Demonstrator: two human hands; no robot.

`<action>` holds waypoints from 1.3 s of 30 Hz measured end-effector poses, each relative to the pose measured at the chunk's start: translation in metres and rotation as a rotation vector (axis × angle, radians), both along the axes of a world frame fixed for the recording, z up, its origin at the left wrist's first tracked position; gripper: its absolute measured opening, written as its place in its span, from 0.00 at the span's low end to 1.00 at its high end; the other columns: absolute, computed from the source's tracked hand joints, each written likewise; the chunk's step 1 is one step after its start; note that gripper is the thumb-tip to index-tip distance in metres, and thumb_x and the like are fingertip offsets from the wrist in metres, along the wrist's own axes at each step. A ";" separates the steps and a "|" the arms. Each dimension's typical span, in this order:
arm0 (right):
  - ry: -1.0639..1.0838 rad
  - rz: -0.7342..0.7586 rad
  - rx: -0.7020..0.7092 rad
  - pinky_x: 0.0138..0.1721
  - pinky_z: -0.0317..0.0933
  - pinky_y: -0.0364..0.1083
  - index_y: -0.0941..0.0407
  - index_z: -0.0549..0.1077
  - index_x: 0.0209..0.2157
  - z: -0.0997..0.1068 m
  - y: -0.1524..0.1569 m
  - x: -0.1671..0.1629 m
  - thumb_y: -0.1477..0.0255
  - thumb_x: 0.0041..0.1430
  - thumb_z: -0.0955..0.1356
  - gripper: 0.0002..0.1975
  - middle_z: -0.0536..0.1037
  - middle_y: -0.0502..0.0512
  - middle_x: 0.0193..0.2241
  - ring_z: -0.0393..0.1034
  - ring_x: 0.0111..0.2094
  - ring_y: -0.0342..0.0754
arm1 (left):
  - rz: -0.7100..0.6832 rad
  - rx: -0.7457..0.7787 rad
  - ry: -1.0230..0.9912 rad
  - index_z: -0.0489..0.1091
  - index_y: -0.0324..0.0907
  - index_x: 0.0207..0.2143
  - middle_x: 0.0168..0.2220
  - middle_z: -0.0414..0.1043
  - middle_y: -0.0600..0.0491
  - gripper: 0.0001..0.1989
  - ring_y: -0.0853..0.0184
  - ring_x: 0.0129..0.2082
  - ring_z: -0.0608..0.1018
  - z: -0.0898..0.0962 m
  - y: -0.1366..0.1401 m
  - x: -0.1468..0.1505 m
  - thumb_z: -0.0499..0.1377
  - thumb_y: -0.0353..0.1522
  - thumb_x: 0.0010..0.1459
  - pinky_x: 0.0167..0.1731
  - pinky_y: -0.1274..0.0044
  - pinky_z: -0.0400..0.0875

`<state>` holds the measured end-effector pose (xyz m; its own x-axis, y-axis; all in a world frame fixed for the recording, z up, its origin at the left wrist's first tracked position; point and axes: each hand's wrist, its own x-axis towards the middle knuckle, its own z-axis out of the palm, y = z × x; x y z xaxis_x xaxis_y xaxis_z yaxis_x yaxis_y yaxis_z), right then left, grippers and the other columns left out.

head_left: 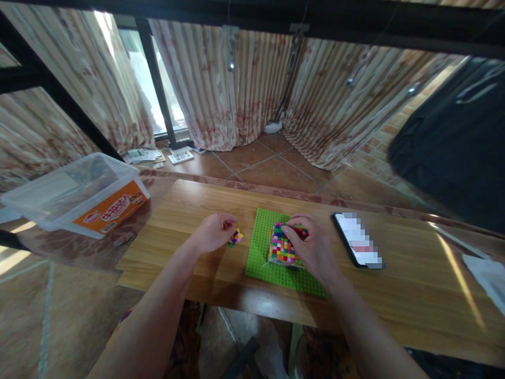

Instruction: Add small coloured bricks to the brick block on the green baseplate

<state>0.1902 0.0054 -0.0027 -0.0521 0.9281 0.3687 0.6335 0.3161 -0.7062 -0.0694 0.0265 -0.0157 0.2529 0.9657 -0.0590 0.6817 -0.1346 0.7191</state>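
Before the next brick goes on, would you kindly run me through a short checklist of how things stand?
1. Left hand holds a small brick piece: ok, pinched at the fingertips.
2. Right hand steadies the block: ok, fingers on its top and side.
3. Block sits on the green baseplate: ok; whether it is pressed home, cannot tell.
4. Baseplate lies flat on the table: ok.
5. Phone is apart from the baseplate: ok.
6. Spare bricks in the plastic box: cannot tell.

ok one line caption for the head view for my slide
Right hand steadies a multicoloured brick block on a green baseplate while the left hand holds a small brick piece.
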 end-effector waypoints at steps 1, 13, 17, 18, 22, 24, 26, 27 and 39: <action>0.003 0.004 -0.017 0.50 0.60 0.55 0.53 0.75 0.31 0.000 0.000 -0.001 0.62 0.55 0.69 0.10 0.76 0.56 0.40 0.68 0.44 0.50 | -0.020 -0.005 0.016 0.76 0.40 0.31 0.28 0.76 0.53 0.09 0.68 0.27 0.75 0.001 -0.001 0.001 0.55 0.30 0.53 0.27 0.79 0.64; 0.134 0.020 -0.177 0.42 0.63 0.49 0.55 0.74 0.28 -0.004 0.006 -0.003 0.61 0.52 0.69 0.11 0.78 0.53 0.35 0.70 0.37 0.47 | -0.037 0.060 0.183 0.75 0.42 0.31 0.32 0.75 0.51 0.06 0.65 0.31 0.75 0.003 -0.009 0.013 0.59 0.30 0.51 0.32 0.76 0.65; 0.144 0.017 -0.223 0.41 0.63 0.49 0.55 0.74 0.27 -0.003 0.007 -0.004 0.61 0.52 0.69 0.11 0.78 0.52 0.33 0.71 0.35 0.46 | -0.036 0.099 0.239 0.75 0.42 0.36 0.34 0.75 0.50 0.09 0.64 0.32 0.75 0.002 -0.012 0.018 0.60 0.31 0.51 0.33 0.75 0.66; 0.155 0.015 -0.231 0.41 0.63 0.49 0.55 0.75 0.28 -0.003 0.007 -0.004 0.60 0.52 0.70 0.12 0.78 0.52 0.33 0.71 0.35 0.46 | -0.031 0.108 0.252 0.75 0.42 0.38 0.35 0.75 0.50 0.10 0.64 0.32 0.75 0.001 -0.012 0.020 0.60 0.31 0.51 0.34 0.75 0.66; 0.220 0.003 -0.264 0.36 0.64 0.47 0.56 0.76 0.28 -0.002 0.007 -0.001 0.58 0.51 0.69 0.15 0.78 0.52 0.29 0.70 0.31 0.45 | -0.008 0.129 0.307 0.74 0.43 0.38 0.36 0.74 0.50 0.10 0.64 0.34 0.75 -0.003 -0.013 0.024 0.58 0.30 0.53 0.36 0.75 0.67; 0.260 -0.013 -0.276 0.36 0.64 0.47 0.56 0.77 0.29 -0.001 0.008 0.003 0.57 0.53 0.68 0.16 0.78 0.53 0.28 0.70 0.30 0.45 | -0.006 0.143 0.328 0.74 0.42 0.37 0.36 0.74 0.50 0.09 0.64 0.34 0.75 -0.004 -0.013 0.026 0.56 0.29 0.53 0.36 0.75 0.67; 0.293 -0.037 -0.261 0.36 0.64 0.47 0.57 0.77 0.29 0.001 0.008 0.006 0.57 0.54 0.67 0.17 0.78 0.54 0.28 0.71 0.31 0.46 | -0.006 0.161 0.336 0.74 0.42 0.37 0.37 0.74 0.49 0.10 0.64 0.35 0.75 -0.006 -0.013 0.028 0.55 0.27 0.53 0.38 0.74 0.68; 0.302 -0.050 -0.243 0.37 0.65 0.47 0.57 0.77 0.29 0.002 0.007 0.007 0.57 0.54 0.67 0.17 0.79 0.54 0.29 0.71 0.32 0.46 | -0.004 0.169 0.337 0.74 0.42 0.37 0.37 0.74 0.49 0.10 0.63 0.36 0.75 -0.006 -0.013 0.030 0.55 0.27 0.53 0.39 0.74 0.68; 0.225 -0.086 -0.011 0.45 0.64 0.50 0.55 0.75 0.29 0.012 0.001 0.009 0.63 0.58 0.66 0.11 0.78 0.55 0.35 0.71 0.39 0.48 | 0.107 -0.003 -0.294 0.74 0.40 0.32 0.28 0.73 0.54 0.07 0.69 0.29 0.72 -0.001 -0.006 0.041 0.60 0.27 0.48 0.33 0.77 0.67</action>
